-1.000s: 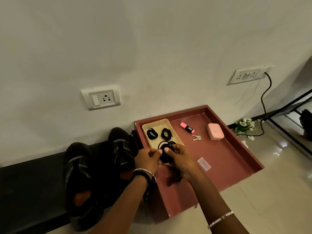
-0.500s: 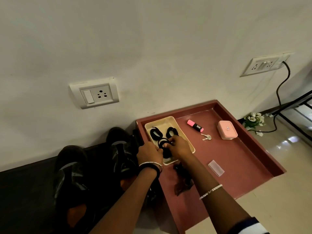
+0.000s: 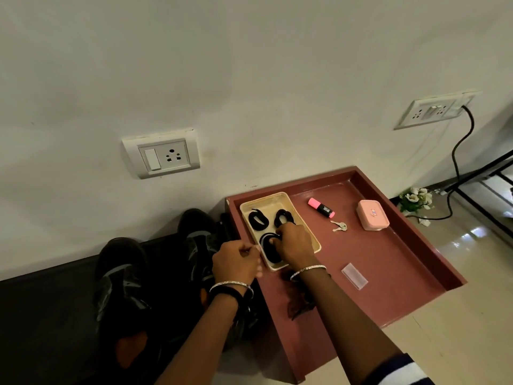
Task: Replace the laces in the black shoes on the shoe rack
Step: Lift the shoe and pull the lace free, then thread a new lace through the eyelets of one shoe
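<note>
Three black lace coils (image 3: 258, 219) in cream tray (image 3: 280, 195) on red worktop (image 3: 388, 273) | right hand (image 3: 295, 245) fingers curl onto nearest coil (image 3: 270, 252); left hand (image 3: 236, 263) curled at tray edge, hold unclear | laces judged light, limp, unravelling easily: pinch the whole loop | two black shoes (image 3: 125, 287) on rack (image 3: 41, 307), left

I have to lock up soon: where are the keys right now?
In the head view the keys lie on the red tray, right of the cream dish, just below the pink highlighter and left of the pink box.
</note>
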